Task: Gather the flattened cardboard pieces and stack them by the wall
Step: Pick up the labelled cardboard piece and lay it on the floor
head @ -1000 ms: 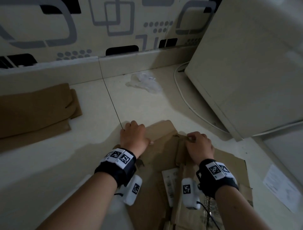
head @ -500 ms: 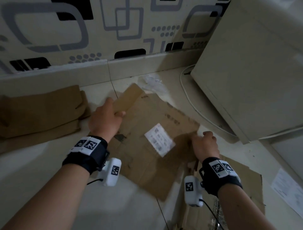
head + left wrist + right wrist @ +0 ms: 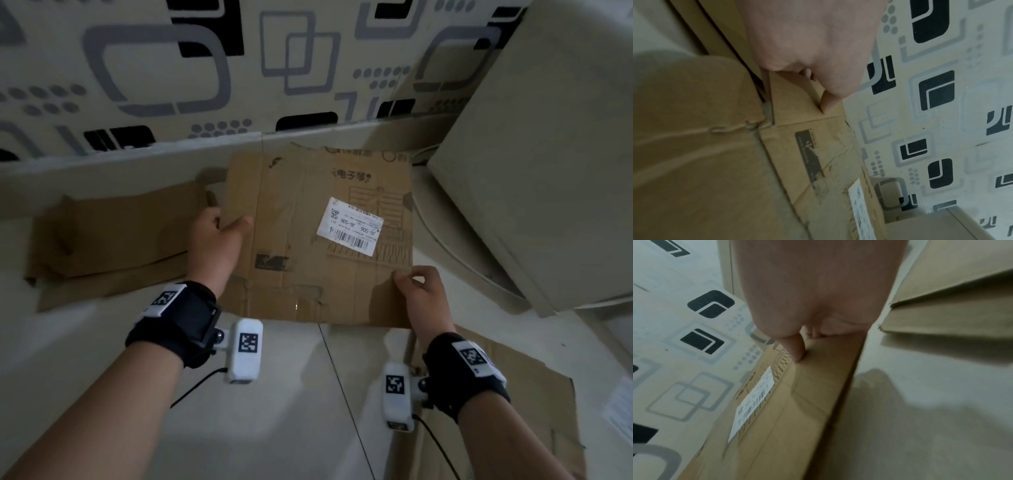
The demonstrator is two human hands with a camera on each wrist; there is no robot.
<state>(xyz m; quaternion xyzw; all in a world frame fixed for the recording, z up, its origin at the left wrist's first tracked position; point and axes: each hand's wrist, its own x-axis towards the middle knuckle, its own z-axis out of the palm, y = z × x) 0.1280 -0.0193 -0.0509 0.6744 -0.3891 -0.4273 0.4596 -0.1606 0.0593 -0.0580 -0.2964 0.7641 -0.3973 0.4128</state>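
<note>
A flattened brown cardboard sheet [image 3: 308,246] with a white shipping label [image 3: 350,226] is lifted off the floor, held between both hands in front of the wall. My left hand [image 3: 219,236] grips its left edge, thumb on the printed face [image 3: 830,104]. My right hand [image 3: 416,291] pinches its lower right corner, thumb on top [image 3: 797,353]. A stack of flattened cardboard [image 3: 113,240] lies on the floor at the left, against the baseboard. Another flattened piece [image 3: 534,411] lies on the floor under my right arm.
A large beige cabinet [image 3: 534,171] stands at the right, with a white cable [image 3: 442,236] running along its base. The patterned wall [image 3: 205,68] and its baseboard [image 3: 137,161] are straight ahead. A paper sheet [image 3: 621,407] lies at the far right.
Both hands have raised the labelled sheet off the floor pile and swung it forward and up toward the wall; it now faces me squarely. The head view has tilted up.
</note>
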